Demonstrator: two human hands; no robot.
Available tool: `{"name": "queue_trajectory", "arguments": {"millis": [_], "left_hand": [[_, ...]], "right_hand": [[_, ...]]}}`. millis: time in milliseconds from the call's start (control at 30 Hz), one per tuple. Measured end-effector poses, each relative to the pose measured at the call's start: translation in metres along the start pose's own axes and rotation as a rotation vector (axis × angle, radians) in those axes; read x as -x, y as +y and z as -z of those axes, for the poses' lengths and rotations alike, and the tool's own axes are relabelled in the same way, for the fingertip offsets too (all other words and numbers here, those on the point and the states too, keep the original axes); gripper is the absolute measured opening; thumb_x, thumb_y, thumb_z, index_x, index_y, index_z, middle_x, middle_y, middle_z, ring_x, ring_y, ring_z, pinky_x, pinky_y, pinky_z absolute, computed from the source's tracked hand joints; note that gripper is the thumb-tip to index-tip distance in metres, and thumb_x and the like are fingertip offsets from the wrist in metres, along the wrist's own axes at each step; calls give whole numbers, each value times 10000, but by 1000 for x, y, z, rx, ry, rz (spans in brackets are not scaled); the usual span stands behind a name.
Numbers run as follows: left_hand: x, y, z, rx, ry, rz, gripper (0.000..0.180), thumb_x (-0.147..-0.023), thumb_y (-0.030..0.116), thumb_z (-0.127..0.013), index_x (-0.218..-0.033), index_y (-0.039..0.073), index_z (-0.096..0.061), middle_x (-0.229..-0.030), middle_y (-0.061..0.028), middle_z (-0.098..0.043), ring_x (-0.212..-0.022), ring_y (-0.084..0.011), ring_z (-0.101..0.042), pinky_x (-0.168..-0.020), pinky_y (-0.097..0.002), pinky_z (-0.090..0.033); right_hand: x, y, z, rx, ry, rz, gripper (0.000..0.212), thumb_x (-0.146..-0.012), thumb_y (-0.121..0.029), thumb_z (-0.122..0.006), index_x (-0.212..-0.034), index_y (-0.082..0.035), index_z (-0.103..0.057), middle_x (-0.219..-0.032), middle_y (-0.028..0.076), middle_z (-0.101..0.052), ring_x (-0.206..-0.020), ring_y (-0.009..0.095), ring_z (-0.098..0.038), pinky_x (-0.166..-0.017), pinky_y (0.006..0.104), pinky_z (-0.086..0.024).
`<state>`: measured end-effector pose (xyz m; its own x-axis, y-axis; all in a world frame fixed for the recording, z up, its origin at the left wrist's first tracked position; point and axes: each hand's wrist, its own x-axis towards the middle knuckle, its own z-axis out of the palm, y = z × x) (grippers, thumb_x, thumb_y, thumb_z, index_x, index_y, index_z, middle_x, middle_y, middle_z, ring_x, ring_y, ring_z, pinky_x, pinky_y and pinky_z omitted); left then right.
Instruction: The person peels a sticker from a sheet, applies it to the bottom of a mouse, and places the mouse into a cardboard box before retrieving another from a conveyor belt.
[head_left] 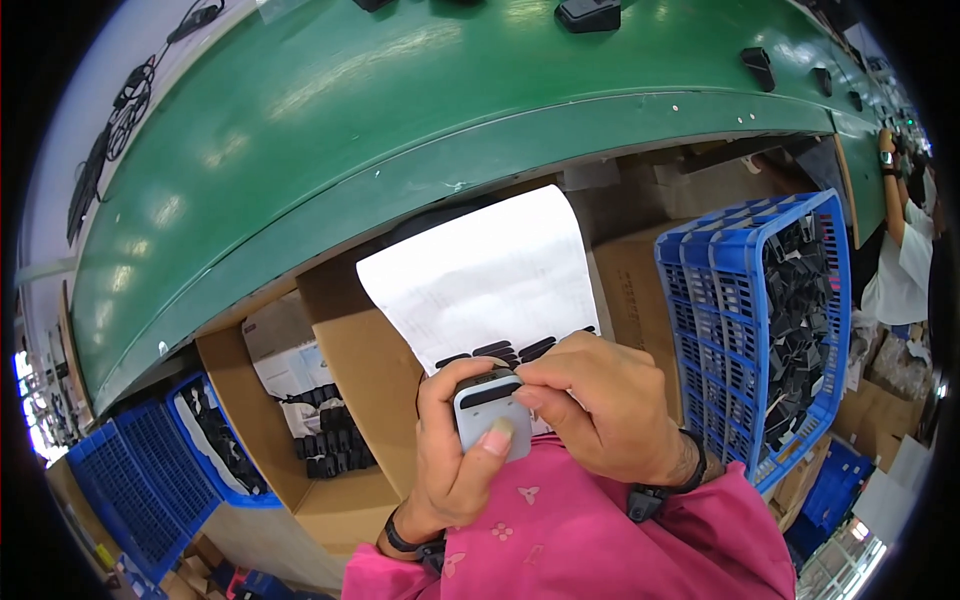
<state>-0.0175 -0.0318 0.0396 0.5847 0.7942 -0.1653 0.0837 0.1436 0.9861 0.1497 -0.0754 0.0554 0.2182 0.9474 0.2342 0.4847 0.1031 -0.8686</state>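
Observation:
My left hand is closed round a small light-grey device with rounded corners. Its thumb presses on the grey face, and a black strip runs along the device's upper end. At the upper right corner of the device, the thumb and forefinger of my right hand are pinched together. Whether they hold a small piece or just the device's edge is hidden. Just beyond my hands, several dark oblong pieces lie at the near end of a large white sheet.
A green bench crosses the far side, with black devices on it. At right stands a tilted blue crate full of black parts. A cardboard box on the left contains black parts. Further left is another blue crate.

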Motion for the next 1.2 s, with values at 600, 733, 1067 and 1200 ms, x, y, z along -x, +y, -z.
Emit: {"name": "queue_trajectory", "arguments": {"millis": [600, 733, 1067, 1200], "left_hand": [[6, 6, -6, 311, 71, 233, 553, -796, 278, -557, -1226, -17, -372, -1014, -160, -550, -781, -202, -587, -663, -307, -503], [10, -6, -2, -77, -27, -52, 511, -830, 129, -526, -1280, -40, -351, -1140, -171, -510, -966, -194, -542, -832, -328, -453], [8, -3, -7, 438, 161, 155, 556, -807, 301, -597, -1217, 13, -355, -898, -193, -537, -633, -233, -557, -534, -302, -474], [6, 2, -11, 461, 150, 187, 580, -814, 324, -613, -1221, 25, -329, -851, -222, -542, -564, -248, -546, -476, -327, -471]], "right_hand": [[9, -12, -11, -238, 81, -191, 101, -850, -6, -617, -939, 42, -616, -735, 101, -620, -584, 133, -565, -516, 243, -441], [3, -21, -17, -130, 82, -211, 133, -814, -50, -684, -861, 28, -587, -704, 90, -606, -530, 106, -543, -482, 223, -425], [9, -17, -14, -679, 157, -525, 158, -962, -53, -474, -1044, 68, -536, -872, 125, -642, -616, 80, -561, -585, 215, -480], [25, -1, -15, -410, 255, -344, 230, -969, -3, -387, -1145, 62, -520, -792, 61, -565, -581, 55, -451, -546, 188, -386]]}}
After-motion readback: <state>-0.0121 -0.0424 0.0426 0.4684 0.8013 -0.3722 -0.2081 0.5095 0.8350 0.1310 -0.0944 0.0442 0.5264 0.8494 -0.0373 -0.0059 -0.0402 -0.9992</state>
